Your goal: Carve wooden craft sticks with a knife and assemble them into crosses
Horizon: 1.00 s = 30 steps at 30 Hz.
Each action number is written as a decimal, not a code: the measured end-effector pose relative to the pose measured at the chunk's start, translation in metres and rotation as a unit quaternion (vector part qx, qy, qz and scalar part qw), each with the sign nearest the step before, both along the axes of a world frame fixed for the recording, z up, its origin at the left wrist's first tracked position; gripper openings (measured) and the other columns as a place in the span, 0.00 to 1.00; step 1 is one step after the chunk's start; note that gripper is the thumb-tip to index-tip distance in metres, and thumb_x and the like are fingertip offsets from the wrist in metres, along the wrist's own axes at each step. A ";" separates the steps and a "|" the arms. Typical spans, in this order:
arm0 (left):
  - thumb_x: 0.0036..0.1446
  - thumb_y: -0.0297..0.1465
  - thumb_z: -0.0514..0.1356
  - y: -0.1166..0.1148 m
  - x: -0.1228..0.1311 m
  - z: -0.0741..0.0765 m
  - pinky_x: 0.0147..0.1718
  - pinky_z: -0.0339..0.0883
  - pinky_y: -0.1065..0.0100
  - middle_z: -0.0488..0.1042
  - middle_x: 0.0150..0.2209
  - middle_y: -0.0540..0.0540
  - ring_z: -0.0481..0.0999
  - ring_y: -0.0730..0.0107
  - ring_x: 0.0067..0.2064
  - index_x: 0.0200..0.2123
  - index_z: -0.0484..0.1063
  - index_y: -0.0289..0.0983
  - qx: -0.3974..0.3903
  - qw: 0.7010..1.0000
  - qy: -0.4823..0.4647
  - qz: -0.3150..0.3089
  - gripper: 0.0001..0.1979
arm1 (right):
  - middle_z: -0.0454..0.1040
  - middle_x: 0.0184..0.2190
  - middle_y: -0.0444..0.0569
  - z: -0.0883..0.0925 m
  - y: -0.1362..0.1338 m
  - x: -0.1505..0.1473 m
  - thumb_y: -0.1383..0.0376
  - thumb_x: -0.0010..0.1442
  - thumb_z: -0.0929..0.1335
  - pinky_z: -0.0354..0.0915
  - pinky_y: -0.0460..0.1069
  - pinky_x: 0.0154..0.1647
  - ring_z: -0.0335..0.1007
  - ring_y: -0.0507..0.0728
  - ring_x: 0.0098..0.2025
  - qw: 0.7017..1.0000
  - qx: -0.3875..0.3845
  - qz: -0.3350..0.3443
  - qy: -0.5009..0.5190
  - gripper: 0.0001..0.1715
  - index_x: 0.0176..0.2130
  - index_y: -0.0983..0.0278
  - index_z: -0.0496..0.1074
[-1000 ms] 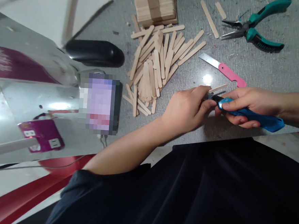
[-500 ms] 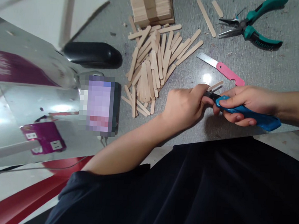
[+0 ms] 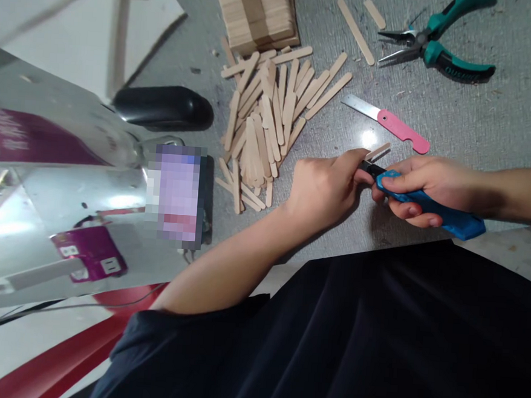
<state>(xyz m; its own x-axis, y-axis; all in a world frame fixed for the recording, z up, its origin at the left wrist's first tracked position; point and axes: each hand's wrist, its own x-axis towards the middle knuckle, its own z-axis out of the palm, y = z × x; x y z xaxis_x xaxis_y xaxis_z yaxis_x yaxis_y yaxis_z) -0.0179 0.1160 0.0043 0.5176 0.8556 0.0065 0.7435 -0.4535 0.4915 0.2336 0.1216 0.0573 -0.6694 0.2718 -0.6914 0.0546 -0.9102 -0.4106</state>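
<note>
My right hand [image 3: 423, 186] is wrapped round a blue-handled tool [image 3: 455, 215], whose dark front end reaches the fingertips of my left hand [image 3: 328, 182]. My left fingers are pinched together at a thin wooden stick [image 3: 378, 151], which sticks out just above the tool's dark end. How the tool meets the stick is hidden by my fingers. Just above my hands lies a pink-handled knife [image 3: 402, 131] with its blade out. To the left of my left hand is a loose pile of wooden sticks [image 3: 266, 120].
A banded bundle of sticks [image 3: 255, 10] stands at the top. Green-handled pliers [image 3: 440, 44] lie open at the upper right, near two loose sticks [image 3: 356, 32]. At left are a black rounded object [image 3: 165, 107], a blurred-out phone [image 3: 179, 196] and a purple power socket [image 3: 89, 253].
The view has shifted slightly, so most table items appear a little further left. Both hands keep their hold, with the tool and stick in nearly the same pose.
</note>
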 end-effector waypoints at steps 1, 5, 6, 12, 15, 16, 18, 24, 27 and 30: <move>0.81 0.44 0.63 0.000 0.000 0.000 0.36 0.71 0.63 0.90 0.36 0.41 0.91 0.56 0.38 0.60 0.86 0.39 -0.001 1.000 -0.003 0.002 0.19 | 0.68 0.22 0.40 0.000 0.000 0.000 0.60 0.84 0.71 0.57 0.43 0.15 0.61 0.49 0.15 1.000 0.000 -0.002 -0.002 0.13 0.44 0.63 0.76; 0.79 0.40 0.64 0.000 0.003 0.002 0.36 0.72 0.62 0.91 0.36 0.42 0.91 0.56 0.38 0.59 0.87 0.40 -0.013 1.000 -0.009 0.012 0.16 | 0.69 0.22 0.40 -0.002 -0.003 -0.001 0.59 0.84 0.72 0.56 0.44 0.15 0.60 0.49 0.15 1.000 -0.002 -0.008 -0.008 0.14 0.43 0.63 0.75; 0.79 0.39 0.64 -0.001 0.003 0.003 0.36 0.73 0.63 0.91 0.37 0.42 0.91 0.56 0.39 0.59 0.86 0.41 -0.015 1.000 -0.006 0.014 0.15 | 0.69 0.22 0.40 -0.004 -0.004 -0.001 0.59 0.83 0.72 0.57 0.44 0.15 0.60 0.49 0.15 1.000 0.001 -0.011 -0.006 0.14 0.43 0.62 0.76; 0.80 0.38 0.61 -0.001 0.006 0.003 0.35 0.70 0.64 0.91 0.38 0.42 0.90 0.58 0.38 0.55 0.86 0.40 0.000 0.999 0.016 0.030 0.14 | 0.71 0.24 0.41 -0.010 -0.006 -0.001 0.57 0.83 0.72 0.58 0.43 0.15 0.60 0.49 0.16 1.000 0.011 -0.029 0.002 0.13 0.45 0.62 0.75; 0.80 0.42 0.61 0.001 0.007 0.005 0.35 0.66 0.62 0.88 0.34 0.41 0.88 0.56 0.35 0.48 0.84 0.39 -0.020 0.997 0.059 0.055 0.15 | 0.70 0.23 0.40 -0.008 -0.006 -0.002 0.57 0.84 0.71 0.58 0.43 0.15 0.60 0.49 0.16 1.000 0.011 -0.029 -0.001 0.14 0.45 0.61 0.74; 0.80 0.44 0.61 0.003 0.006 0.006 0.35 0.65 0.62 0.87 0.33 0.41 0.86 0.56 0.34 0.45 0.83 0.39 -0.028 0.995 0.077 0.060 0.16 | 0.69 0.22 0.40 -0.007 -0.006 -0.002 0.58 0.84 0.71 0.58 0.43 0.15 0.61 0.49 0.15 1.000 0.011 -0.025 -0.004 0.14 0.44 0.61 0.74; 0.79 0.47 0.61 0.006 0.005 0.009 0.34 0.61 0.62 0.83 0.30 0.42 0.83 0.56 0.31 0.41 0.81 0.39 -0.034 0.993 0.098 0.060 0.19 | 0.68 0.22 0.40 -0.005 -0.004 -0.002 0.59 0.84 0.70 0.57 0.43 0.15 0.61 0.49 0.15 1.000 0.012 -0.017 -0.008 0.13 0.44 0.61 0.73; 0.77 0.51 0.61 0.019 -0.006 0.024 0.31 0.54 0.61 0.74 0.24 0.47 0.72 0.61 0.27 0.32 0.75 0.42 -0.084 0.996 0.039 -0.016 0.24 | 0.69 0.22 0.40 -0.014 0.006 0.007 0.58 0.82 0.73 0.57 0.43 0.13 0.59 0.49 0.15 0.998 0.011 0.051 0.031 0.13 0.45 0.63 0.76; 0.74 0.52 0.66 0.020 -0.007 0.032 0.31 0.55 0.61 0.75 0.25 0.47 0.71 0.60 0.27 0.35 0.78 0.43 -0.108 0.993 0.045 -0.029 0.22 | 0.68 0.22 0.40 -0.016 0.010 0.009 0.56 0.82 0.74 0.56 0.43 0.12 0.60 0.50 0.15 0.996 0.005 0.082 0.041 0.14 0.46 0.62 0.77; 0.72 0.51 0.70 0.016 -0.003 0.039 0.32 0.57 0.60 0.80 0.28 0.45 0.75 0.58 0.30 0.36 0.80 0.42 -0.120 0.990 0.062 -0.026 0.20 | 0.67 0.21 0.39 -0.011 0.012 0.006 0.56 0.81 0.75 0.56 0.43 0.12 0.59 0.50 0.15 0.996 -0.003 0.082 0.038 0.14 0.44 0.61 0.76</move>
